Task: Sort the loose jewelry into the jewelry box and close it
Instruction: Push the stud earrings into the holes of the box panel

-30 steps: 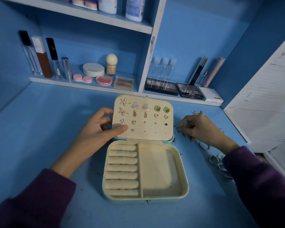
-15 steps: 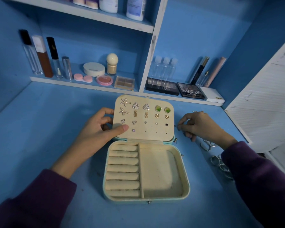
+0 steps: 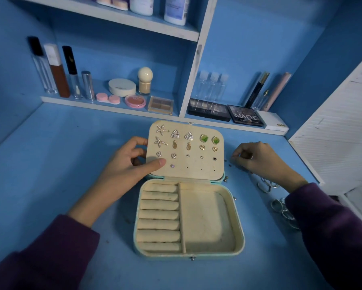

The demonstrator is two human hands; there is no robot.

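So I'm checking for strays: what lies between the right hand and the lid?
In the head view, a few tiny dark studs lie on the blue desk between the right hand and the lid.

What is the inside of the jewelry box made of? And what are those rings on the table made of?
The cream lining of the open mint-green jewelry box looks like soft, matte velvet or suede-like fabric: no shine, padded ring rolls, faint smudges. The silver-coloured loose rings look like polished metal, since they glint; whether real silver can't be told.
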